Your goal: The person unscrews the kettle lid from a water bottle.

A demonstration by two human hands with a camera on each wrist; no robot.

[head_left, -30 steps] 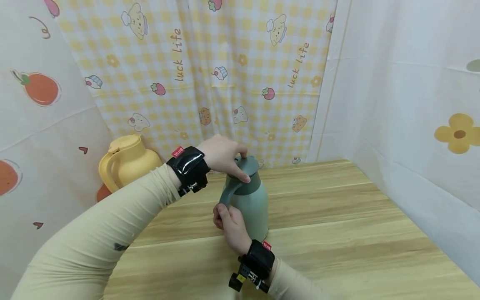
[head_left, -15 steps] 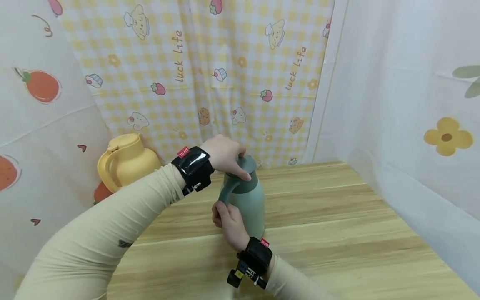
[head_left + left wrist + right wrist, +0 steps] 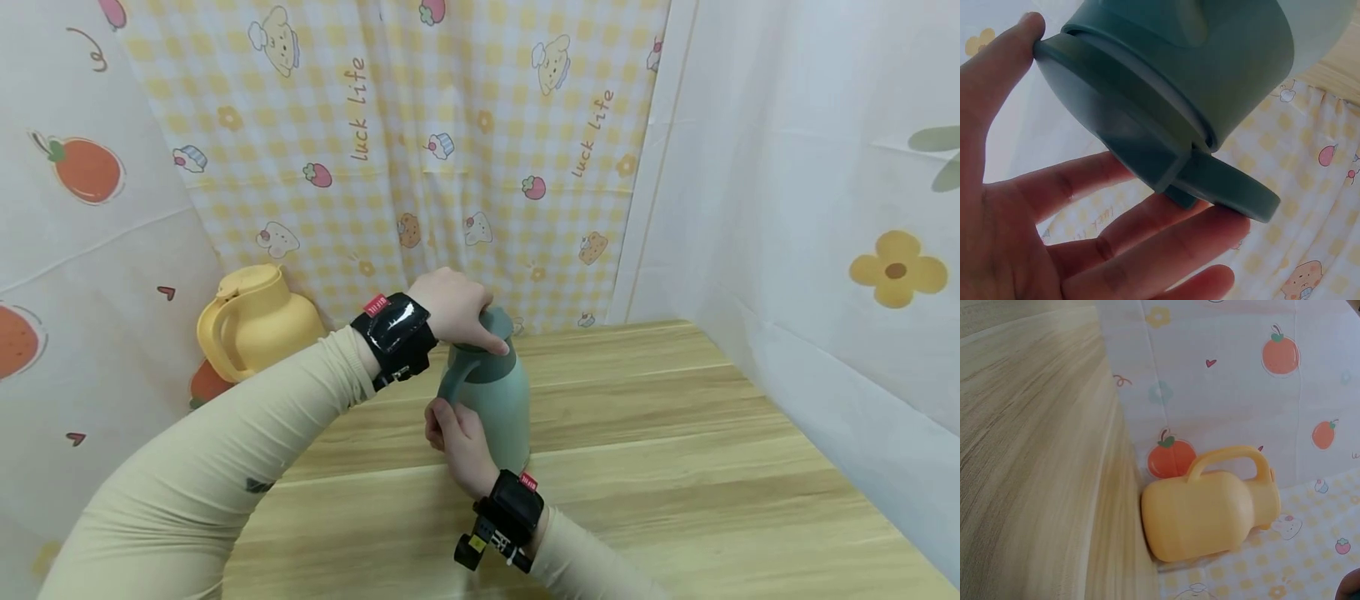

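Note:
A sage-green jug (image 3: 498, 400) with a curved handle (image 3: 450, 383) stands upright on the wooden table (image 3: 675, 433). My left hand (image 3: 461, 312) lies over its lid (image 3: 1122, 119) from above. In the left wrist view the thumb (image 3: 997, 81) presses the lid's rim and the fingers (image 3: 1147, 237) curl under the lid's tab. My right hand (image 3: 452, 433) grips the lower part of the handle from the near side. In the right wrist view only a sliver of the right hand (image 3: 1350, 589) shows at the corner.
A yellow jug (image 3: 251, 325) (image 3: 1210, 512) stands at the table's back left corner against the fruit-print cloth (image 3: 90, 250). A checked curtain (image 3: 450, 150) hangs behind and a white flowered sheet (image 3: 825, 250) closes the right side. Bare wood lies right of the green jug.
My left wrist has shifted slightly right and the hand sits a little lower over the lid. The green jug and my right hand stay where they were.

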